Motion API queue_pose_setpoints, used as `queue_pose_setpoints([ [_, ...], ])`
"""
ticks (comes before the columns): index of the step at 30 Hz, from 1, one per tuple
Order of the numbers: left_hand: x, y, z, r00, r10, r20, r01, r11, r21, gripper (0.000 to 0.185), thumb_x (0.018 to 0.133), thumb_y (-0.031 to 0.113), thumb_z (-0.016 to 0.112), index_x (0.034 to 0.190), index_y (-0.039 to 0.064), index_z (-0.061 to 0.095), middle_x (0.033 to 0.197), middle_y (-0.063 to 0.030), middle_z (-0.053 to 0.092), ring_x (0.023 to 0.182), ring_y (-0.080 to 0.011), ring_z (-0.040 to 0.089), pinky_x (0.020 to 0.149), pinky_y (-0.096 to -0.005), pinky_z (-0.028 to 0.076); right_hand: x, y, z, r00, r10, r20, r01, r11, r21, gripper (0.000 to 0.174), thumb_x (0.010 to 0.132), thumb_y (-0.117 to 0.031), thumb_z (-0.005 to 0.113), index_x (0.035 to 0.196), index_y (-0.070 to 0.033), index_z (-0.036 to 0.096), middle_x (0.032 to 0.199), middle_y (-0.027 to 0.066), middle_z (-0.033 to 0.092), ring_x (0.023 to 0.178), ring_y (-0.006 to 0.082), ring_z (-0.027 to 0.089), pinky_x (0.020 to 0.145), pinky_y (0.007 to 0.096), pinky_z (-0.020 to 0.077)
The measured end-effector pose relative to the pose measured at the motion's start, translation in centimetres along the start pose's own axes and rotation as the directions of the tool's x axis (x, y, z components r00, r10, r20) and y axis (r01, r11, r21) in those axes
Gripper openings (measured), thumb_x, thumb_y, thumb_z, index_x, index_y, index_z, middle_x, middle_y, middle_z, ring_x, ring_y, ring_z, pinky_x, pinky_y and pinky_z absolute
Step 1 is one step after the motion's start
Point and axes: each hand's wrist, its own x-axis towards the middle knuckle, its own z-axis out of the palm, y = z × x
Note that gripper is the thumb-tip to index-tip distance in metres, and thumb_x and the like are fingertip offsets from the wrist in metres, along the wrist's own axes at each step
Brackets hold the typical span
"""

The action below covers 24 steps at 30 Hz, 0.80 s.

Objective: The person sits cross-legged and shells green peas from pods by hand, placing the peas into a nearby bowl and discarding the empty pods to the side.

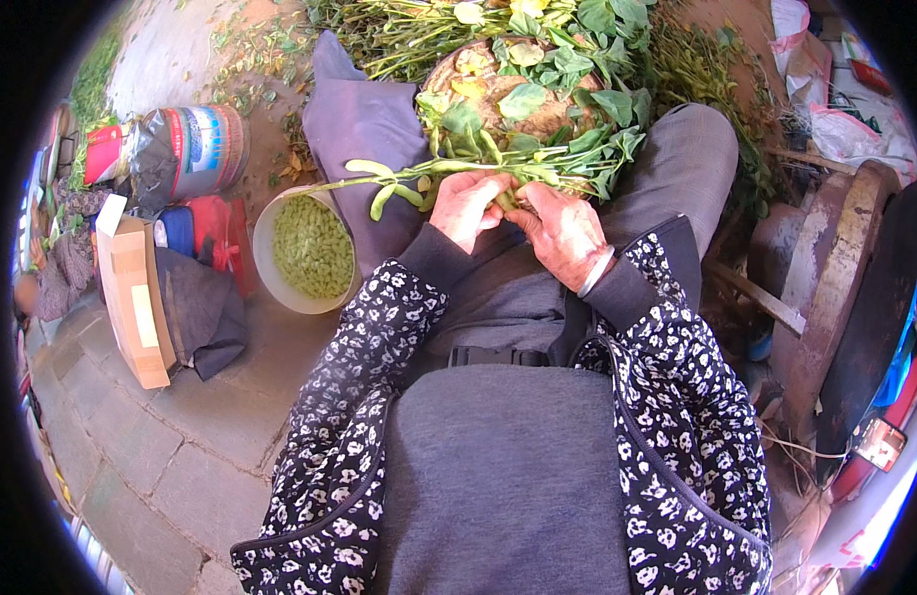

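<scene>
Between my left hand [464,208] and my right hand [565,234], the fingertips meet on a green bean pod [507,199], which looks like soybean. My fingers partly hide it. Just beyond them, a leafy soybean stalk [428,171] with plump pods lies across my lap. A round, shallow container [495,93] behind the stalk carries loose leaves and husk-coloured bits. To the left of my knee, a white bucket [265,271] tilts towards me, partly filled with shelled green beans [309,249].
Heaped bean plants [399,37] lie past my knees. On the left are a cardboard box [131,297], a dark cloth [205,312] and a large printed tin [205,152]. A heavy round-rimmed object [838,290] stands close on the right, with white sacks [852,126] behind.
</scene>
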Motion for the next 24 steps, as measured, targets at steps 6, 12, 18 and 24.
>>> queue_pose_setpoints([
  [6, -0.4, -1.4, 1.0, 0.985, 0.093, -0.142, -0.066, 0.980, 0.188, 0.023, 0.084, 0.021, 0.053, 0.096, 0.003, 0.061, 0.071, 0.0006, 0.056, 0.056, -0.0056, 0.048, 0.046, -0.0202, 0.036, 0.9, -0.3, 0.8, 0.998, -0.035, 0.048, 0.040, 0.994, -0.105, 0.013, 0.083, -0.018, 0.056, 0.088, -0.006, 0.052, 0.080, 0.0141, 0.059, 0.074, 0.0341, 0.058, 0.061, 0.0417, 0.0458],
  [12, 0.9, -2.0, -0.8, 0.992, -0.023, 0.125, 0.051, 0.972, -0.228, 0.020, 0.087, 0.010, 0.048, 0.103, 0.002, 0.057, 0.076, 0.0009, 0.054, 0.055, -0.0051, 0.043, 0.044, -0.0173, 0.032, 1.6, 0.0, 1.5, 0.979, 0.184, -0.085, -0.161, 0.961, 0.225, 0.022, 0.079, -0.022, 0.061, 0.071, -0.003, 0.055, 0.061, 0.0126, 0.058, 0.058, 0.0322, 0.058, 0.054, 0.0395, 0.0440],
  [18, 0.5, -2.5, 0.1, 0.998, -0.042, -0.056, 0.030, 0.978, -0.209, 0.012, 0.088, 0.008, 0.049, 0.095, 0.004, 0.057, 0.078, 0.0007, 0.055, 0.055, -0.0051, 0.044, 0.043, -0.0191, 0.031, 2.8, -0.9, 1.2, 0.988, -0.059, -0.145, 0.085, 0.979, 0.184, 0.012, 0.078, -0.018, 0.060, 0.077, -0.006, 0.060, 0.071, 0.0097, 0.058, 0.067, 0.0277, 0.059, 0.057, 0.0366, 0.0461],
  [24, 0.2, -3.3, 0.2, 0.989, 0.092, -0.113, -0.112, 0.975, -0.192, 0.028, 0.083, 0.024, 0.064, 0.103, 0.007, 0.056, 0.092, -0.0040, 0.061, 0.074, -0.0109, 0.058, 0.059, -0.0247, 0.046, 6.3, -2.1, 1.8, 0.929, -0.371, 0.015, 0.357, 0.880, -0.314, 0.014, 0.072, -0.015, 0.056, 0.084, -0.008, 0.057, 0.084, 0.0067, 0.054, 0.084, 0.0239, 0.058, 0.062, 0.0335, 0.0501],
])
